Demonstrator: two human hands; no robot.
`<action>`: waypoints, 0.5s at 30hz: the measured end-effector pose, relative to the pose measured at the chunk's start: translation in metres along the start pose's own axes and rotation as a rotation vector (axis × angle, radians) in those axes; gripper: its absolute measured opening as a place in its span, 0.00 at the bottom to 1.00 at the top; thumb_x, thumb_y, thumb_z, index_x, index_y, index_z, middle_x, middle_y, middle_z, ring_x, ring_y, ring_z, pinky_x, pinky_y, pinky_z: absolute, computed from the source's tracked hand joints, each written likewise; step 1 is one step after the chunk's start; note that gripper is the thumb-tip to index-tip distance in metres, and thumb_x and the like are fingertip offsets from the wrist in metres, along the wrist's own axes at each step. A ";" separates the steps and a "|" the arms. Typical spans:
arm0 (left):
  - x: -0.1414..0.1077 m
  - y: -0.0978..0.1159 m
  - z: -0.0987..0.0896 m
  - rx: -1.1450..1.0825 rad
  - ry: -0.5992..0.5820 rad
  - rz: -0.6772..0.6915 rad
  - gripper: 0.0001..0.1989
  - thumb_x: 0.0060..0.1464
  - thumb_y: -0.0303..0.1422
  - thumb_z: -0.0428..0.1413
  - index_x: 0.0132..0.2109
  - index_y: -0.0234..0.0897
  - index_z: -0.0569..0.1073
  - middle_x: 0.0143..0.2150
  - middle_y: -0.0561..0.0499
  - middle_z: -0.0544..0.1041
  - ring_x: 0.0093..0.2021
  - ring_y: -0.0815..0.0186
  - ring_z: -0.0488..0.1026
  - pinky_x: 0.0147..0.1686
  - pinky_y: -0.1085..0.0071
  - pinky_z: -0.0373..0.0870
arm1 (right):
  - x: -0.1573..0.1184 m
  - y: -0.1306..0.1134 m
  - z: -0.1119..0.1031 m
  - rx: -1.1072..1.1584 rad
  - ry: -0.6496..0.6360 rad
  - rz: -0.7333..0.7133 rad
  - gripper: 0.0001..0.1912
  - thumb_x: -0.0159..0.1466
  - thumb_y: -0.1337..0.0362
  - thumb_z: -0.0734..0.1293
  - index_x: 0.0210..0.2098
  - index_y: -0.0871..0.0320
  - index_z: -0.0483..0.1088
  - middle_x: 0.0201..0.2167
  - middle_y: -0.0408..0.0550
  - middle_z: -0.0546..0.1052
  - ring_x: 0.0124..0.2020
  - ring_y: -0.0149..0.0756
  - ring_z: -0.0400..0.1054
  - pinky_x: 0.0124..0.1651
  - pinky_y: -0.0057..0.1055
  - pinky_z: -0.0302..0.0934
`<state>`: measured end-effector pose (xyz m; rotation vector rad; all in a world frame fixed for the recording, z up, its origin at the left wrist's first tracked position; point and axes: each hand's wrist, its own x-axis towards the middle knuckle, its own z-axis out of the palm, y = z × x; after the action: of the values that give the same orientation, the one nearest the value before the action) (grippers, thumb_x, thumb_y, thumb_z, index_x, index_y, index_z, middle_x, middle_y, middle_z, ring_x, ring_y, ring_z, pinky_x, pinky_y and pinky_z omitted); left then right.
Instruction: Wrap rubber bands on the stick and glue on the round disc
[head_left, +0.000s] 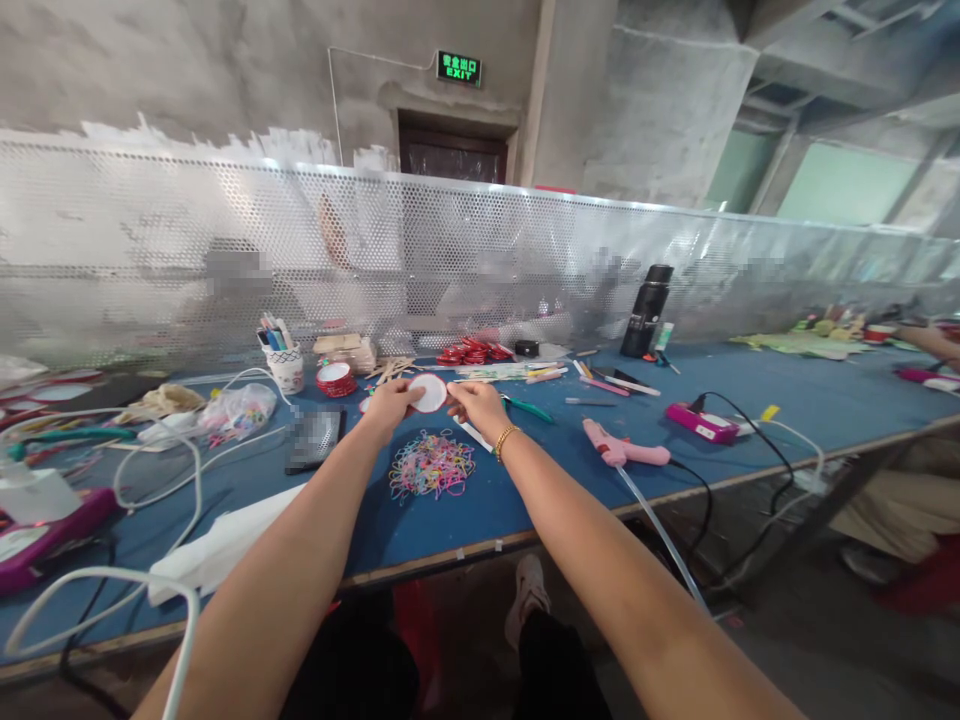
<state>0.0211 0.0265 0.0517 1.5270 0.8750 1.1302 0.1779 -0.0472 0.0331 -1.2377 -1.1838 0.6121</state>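
Note:
A round white disc with a red rim [428, 393] is held up above the blue table [480, 500]. My left hand [391, 408] pinches its left edge, thumb on the white face. At the disc's right edge, my right hand [478, 407] has its fingers pressed together; whether they grip the rim or something small there is hard to tell. Just below both hands lies a pile of colourful small loops [432, 465]. A white stick [474, 434] and teal-handled pliers [531, 408] rest beside my right hand.
A pink glue gun [626, 447], purple power strip [702, 423] and black bottle [646, 312] stand to the right. Left are a phone [315, 440], pen cup [284, 366], white cables and a bag of loops [238, 410]. Red-rimmed pieces [474, 350] lie behind; another person's arm [930, 342] shows far right.

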 end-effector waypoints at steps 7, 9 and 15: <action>0.003 0.003 -0.004 -0.040 0.129 0.027 0.10 0.38 0.34 0.63 0.29 0.34 0.73 0.18 0.58 0.65 0.18 0.75 0.57 0.21 0.74 0.52 | -0.015 -0.013 -0.004 -0.546 -0.404 -0.385 0.16 0.53 0.49 0.73 0.34 0.54 0.77 0.37 0.45 0.79 0.44 0.37 0.69 0.51 0.32 0.59; 0.003 0.003 -0.004 -0.050 0.129 0.044 0.09 0.38 0.33 0.62 0.29 0.35 0.72 0.18 0.58 0.65 0.18 0.75 0.57 0.21 0.74 0.52 | -0.021 -0.019 -0.003 -0.643 -0.508 -0.434 0.22 0.50 0.45 0.73 0.39 0.51 0.77 0.42 0.45 0.77 0.50 0.40 0.65 0.55 0.36 0.55; 0.005 0.001 -0.003 -0.065 0.124 0.033 0.11 0.36 0.34 0.63 0.28 0.35 0.71 0.19 0.58 0.65 0.18 0.75 0.57 0.22 0.75 0.52 | -0.031 -0.025 0.005 -0.822 -0.694 -0.471 0.26 0.48 0.48 0.76 0.45 0.46 0.76 0.42 0.44 0.77 0.47 0.43 0.64 0.52 0.36 0.55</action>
<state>0.0194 0.0318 0.0535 1.4346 0.8902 1.2764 0.1574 -0.0797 0.0456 -1.3577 -2.3861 0.1717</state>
